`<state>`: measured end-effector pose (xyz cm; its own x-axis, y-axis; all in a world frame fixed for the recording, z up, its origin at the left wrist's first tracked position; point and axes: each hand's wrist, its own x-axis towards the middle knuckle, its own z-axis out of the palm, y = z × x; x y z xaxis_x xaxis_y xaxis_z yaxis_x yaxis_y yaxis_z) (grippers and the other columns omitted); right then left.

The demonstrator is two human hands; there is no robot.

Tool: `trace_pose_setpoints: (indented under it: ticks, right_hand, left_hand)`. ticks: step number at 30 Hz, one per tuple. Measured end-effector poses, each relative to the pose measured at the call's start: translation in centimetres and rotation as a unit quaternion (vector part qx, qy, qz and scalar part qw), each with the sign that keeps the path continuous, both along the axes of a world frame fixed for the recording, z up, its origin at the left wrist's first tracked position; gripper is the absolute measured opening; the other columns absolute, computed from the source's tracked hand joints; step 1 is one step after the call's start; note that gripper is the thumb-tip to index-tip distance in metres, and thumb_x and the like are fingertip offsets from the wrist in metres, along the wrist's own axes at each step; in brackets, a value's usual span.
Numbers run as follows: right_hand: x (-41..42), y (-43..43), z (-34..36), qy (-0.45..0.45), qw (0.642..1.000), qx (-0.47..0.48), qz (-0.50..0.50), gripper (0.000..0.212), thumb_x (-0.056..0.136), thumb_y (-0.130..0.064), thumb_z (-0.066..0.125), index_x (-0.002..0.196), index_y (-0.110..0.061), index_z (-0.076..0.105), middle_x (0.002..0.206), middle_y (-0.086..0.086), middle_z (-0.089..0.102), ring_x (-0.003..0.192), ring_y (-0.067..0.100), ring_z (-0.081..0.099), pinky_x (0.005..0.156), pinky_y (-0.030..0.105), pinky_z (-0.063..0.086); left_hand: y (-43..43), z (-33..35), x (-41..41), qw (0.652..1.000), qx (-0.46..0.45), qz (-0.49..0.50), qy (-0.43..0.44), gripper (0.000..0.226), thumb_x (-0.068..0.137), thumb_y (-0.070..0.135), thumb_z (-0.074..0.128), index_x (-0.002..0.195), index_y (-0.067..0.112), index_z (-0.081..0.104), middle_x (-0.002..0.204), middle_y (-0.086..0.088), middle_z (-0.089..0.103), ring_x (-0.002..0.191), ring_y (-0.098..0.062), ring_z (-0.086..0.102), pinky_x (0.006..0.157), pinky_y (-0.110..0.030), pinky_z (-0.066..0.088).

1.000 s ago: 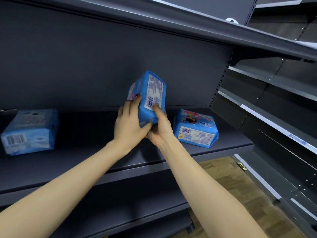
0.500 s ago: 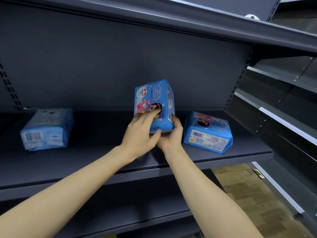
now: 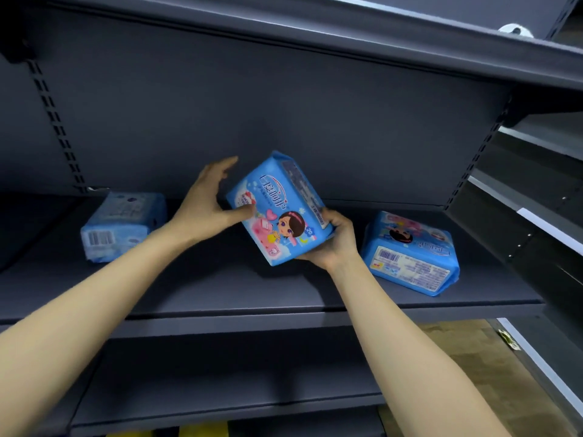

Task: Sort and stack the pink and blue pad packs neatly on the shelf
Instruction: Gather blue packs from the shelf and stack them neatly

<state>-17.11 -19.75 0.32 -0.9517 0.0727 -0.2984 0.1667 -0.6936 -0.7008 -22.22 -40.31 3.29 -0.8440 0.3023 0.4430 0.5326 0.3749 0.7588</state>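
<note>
A blue pad pack (image 3: 280,209) with a cartoon girl on its front is tilted above the dark shelf (image 3: 252,288). My right hand (image 3: 334,241) grips its lower right corner from below. My left hand (image 3: 205,203) is spread open at the pack's left side, its thumb touching the front and its fingers off the pack. A second blue pack (image 3: 410,253) lies flat on the shelf to the right. A paler blue pack (image 3: 121,225) lies at the left with its barcode end facing me.
A shelf board (image 3: 315,36) hangs low overhead. A slotted upright (image 3: 56,121) runs down the back panel at the left. More grey shelving (image 3: 536,200) stands to the right, a lower shelf (image 3: 220,389) sits below, and wood floor (image 3: 473,373) shows at the lower right.
The held pack has turned its printed front toward me and tilted. My left hand has let go of it and spread open; my right hand keeps its hold underneath. The view has moved closer.
</note>
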Motion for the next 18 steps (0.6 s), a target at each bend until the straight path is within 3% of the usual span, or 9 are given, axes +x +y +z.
trace_pose_setpoints:
  ticks: [2,5,9,11,13,15,18]
  right_hand:
    - [-0.1,-0.6,-0.2,0.001,1.000,0.006,0.016,0.038,0.062,-0.019,0.054,0.099,-0.010,0.059,0.095,0.015,0.068,0.090,0.033,0.061,0.087,0.051,0.044]
    - [0.1,-1.9,-0.6,0.007,0.999,0.019,0.048,0.041,0.057,-0.015,0.058,0.097,-0.007,0.058,0.086,0.015,0.069,0.078,0.030,0.064,0.078,0.042,0.048]
    - [0.5,-2.7,-0.8,0.035,0.996,0.015,0.077,0.070,0.023,-0.007,0.081,0.090,-0.004,0.061,0.079,0.016,0.070,0.067,0.029,0.068,0.067,0.035,0.057]
    - [0.8,-2.9,-0.7,0.034,0.996,0.026,0.080,0.075,0.018,-0.007,0.084,0.089,-0.003,0.062,0.078,0.017,0.070,0.065,0.028,0.068,0.062,0.036,0.058]
    - [1.3,-3.6,-0.3,0.026,0.995,0.053,0.076,0.058,0.039,-0.013,0.080,0.093,-0.005,0.060,0.077,0.015,0.070,0.066,0.026,0.068,0.064,0.033,0.058]
    - [1.8,-4.6,0.2,0.029,0.998,0.046,0.045,0.032,0.064,-0.014,0.062,0.095,-0.009,0.060,0.079,0.013,0.071,0.069,0.025,0.067,0.069,0.032,0.055]
    - [2.2,-6.4,0.4,0.051,0.999,0.008,-0.003,0.019,0.076,-0.021,0.059,0.093,-0.015,0.064,0.089,0.011,0.070,0.077,0.027,0.067,0.074,0.037,0.052]
  left_hand:
    - [-1.1,0.6,-0.4,0.998,-0.024,-0.035,-0.056,0.110,0.049,0.048,0.072,0.145,0.023,0.026,0.143,0.003,0.037,0.127,-0.010,0.040,0.104,-0.028,0.035]
    - [-2.3,1.1,-0.4,0.986,-0.057,-0.103,-0.114,0.118,0.047,0.038,0.078,0.148,0.025,0.019,0.140,0.012,0.036,0.124,-0.003,0.040,0.094,-0.013,0.037]
    - [-3.7,1.5,0.0,0.974,-0.098,-0.154,-0.135,0.122,0.036,0.041,0.079,0.145,0.034,0.023,0.123,0.024,0.050,0.103,0.009,0.057,0.080,-0.010,0.048]
    - [-4.3,1.5,0.6,0.974,-0.100,-0.152,-0.137,0.119,0.034,0.039,0.079,0.141,0.037,0.027,0.117,0.027,0.051,0.094,0.017,0.057,0.074,-0.007,0.048]
    - [-4.8,1.4,1.5,0.976,-0.088,-0.145,-0.137,0.107,0.039,0.028,0.083,0.134,0.038,0.033,0.113,0.025,0.054,0.089,0.019,0.058,0.071,-0.005,0.047]
    - [-5.5,1.1,2.3,0.980,-0.071,-0.128,-0.135,0.092,0.049,0.017,0.086,0.126,0.034,0.039,0.108,0.020,0.060,0.085,0.016,0.061,0.068,-0.006,0.049]
    - [-7.3,0.4,3.0,0.986,-0.039,-0.080,-0.138,0.070,0.064,0.001,0.082,0.119,0.024,0.045,0.097,0.015,0.063,0.075,0.013,0.062,0.061,-0.006,0.048]
